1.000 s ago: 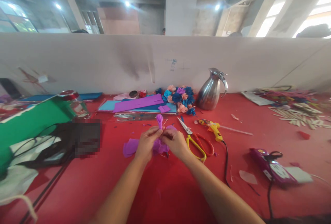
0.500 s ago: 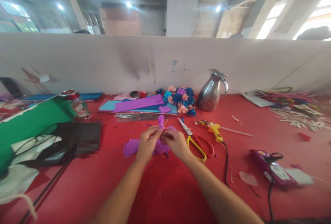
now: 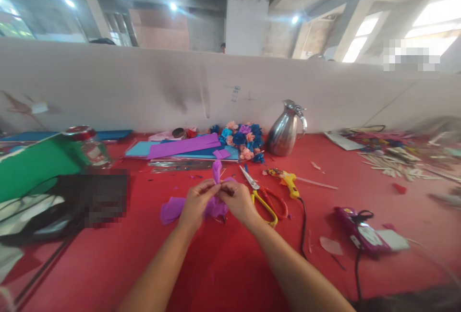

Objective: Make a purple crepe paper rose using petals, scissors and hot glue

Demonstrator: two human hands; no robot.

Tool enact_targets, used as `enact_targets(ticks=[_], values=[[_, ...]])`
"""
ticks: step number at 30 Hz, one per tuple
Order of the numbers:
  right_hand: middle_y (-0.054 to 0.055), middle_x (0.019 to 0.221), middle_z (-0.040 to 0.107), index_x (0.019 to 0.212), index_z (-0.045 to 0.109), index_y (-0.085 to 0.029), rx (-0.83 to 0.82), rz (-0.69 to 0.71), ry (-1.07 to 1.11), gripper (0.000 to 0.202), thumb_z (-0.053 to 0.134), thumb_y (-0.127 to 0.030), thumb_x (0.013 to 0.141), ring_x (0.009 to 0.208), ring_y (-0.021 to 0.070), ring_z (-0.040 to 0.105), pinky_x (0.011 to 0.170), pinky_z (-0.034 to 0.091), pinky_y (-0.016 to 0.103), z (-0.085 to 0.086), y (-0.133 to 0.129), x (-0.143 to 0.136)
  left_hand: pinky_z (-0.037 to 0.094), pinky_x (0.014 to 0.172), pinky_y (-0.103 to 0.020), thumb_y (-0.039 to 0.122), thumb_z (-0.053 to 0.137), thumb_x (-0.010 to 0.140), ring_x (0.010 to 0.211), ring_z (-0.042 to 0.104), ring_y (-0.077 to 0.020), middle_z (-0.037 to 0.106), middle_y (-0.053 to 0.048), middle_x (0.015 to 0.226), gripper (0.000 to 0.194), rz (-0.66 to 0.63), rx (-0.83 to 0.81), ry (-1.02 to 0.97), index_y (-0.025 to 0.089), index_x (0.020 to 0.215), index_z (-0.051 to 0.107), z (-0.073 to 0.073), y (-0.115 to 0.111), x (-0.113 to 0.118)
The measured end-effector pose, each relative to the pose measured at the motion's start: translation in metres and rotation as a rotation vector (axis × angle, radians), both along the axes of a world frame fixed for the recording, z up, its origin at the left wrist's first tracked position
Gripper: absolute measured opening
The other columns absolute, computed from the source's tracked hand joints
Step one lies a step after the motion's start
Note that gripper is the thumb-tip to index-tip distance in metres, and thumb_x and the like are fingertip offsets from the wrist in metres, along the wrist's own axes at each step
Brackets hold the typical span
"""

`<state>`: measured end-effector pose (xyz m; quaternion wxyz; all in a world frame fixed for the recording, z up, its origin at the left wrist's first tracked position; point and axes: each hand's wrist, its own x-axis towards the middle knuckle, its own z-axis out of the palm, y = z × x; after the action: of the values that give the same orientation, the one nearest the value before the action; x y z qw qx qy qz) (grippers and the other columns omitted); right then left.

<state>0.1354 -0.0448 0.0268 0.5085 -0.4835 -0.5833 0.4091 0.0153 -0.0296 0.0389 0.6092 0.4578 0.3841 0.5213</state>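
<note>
Nearest to me, two bare forearms are running up from the lower edge of my view over the red counter (image 3: 216,273). The left hand (image 3: 196,200) is pinching the base of a purple paper bud (image 3: 216,172) between thumb and fingers, and the right hand (image 3: 238,200) is pinching at that same base, the fingertips of both meeting. Loose purple paper (image 3: 173,210) is lying on the counter around and behind them.

Just right of the right hand, scissors (image 3: 254,186) with one yellow and one red handle are lying close by, their tips pointing away and leftward. Beside them a yellow glue gun (image 3: 289,181) is trailing its cord toward me. The bud is standing nearly upright above the fingertips, its long axis close to vertical and its rounded tip pointing up. Both hands are covering its lower end, so I am not making out how the paper is gathered there.

Leftward, pixel blocks are masking part of a dark item (image 3: 68,192) near a green board (image 3: 36,165) and a red-lidded jar (image 3: 94,152). Beyond the bud, a purple paper strip (image 3: 182,147) is resting on blue sheets (image 3: 139,149), next to clustered paper flowers (image 3: 246,138). Right of those, a steel jug (image 3: 285,132) is standing before the white partition (image 3: 126,86); thin wooden sticks (image 3: 387,162) farther right are blurring together.
</note>
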Motion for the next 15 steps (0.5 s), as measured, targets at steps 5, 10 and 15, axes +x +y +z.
enact_targets(ticks=[5,10,15], values=[[0.001,0.075,0.072,0.082,0.072,-0.02,0.042,-0.078,-0.189,0.018,0.056,-0.02,0.074,0.066,0.016,0.065,0.062,0.049,0.025,0.011,0.006,0.014,0.045,0.069,-0.023,0.031,0.086,0.049,0.071,0.061,-0.0133,0.069,-0.003,0.069,0.029,0.081,-0.133,-0.164,0.015,0.069,0.073,-0.001,0.008,-0.001],[0.014,0.098,0.069,0.096,0.066,-0.019,0.004,-0.654,-0.526,0.026,0.049,-0.024,0.077,0.094,0.0288,0.064,0.082,0.048,0.041,0.034,-0.001,0.103,0.043,0.06,-0.021,0.03,0.091,0.034,0.061,0.057,-0.0097,0.066,0.001,0.063,0.041,0.202,-0.192,-0.285,0.016,0.067,0.072,0.0,0.017,-0.01],[0.024,0.117,0.061,0.104,0.064,-0.013,-0.599,-0.799,-0.931,0.034,0.052,-0.024,0.074,0.112,0.0415,0.055,0.083,0.046,0.052,0.021,-0.01,0.179,0.038,0.053,-0.02,0.033,0.09,0.031,0.054,0.051,-0.0072,0.066,-0.001,0.062,0.048,0.243,-0.223,-0.194,0.014,0.073,0.075,-0.009,0.024,-0.015]])
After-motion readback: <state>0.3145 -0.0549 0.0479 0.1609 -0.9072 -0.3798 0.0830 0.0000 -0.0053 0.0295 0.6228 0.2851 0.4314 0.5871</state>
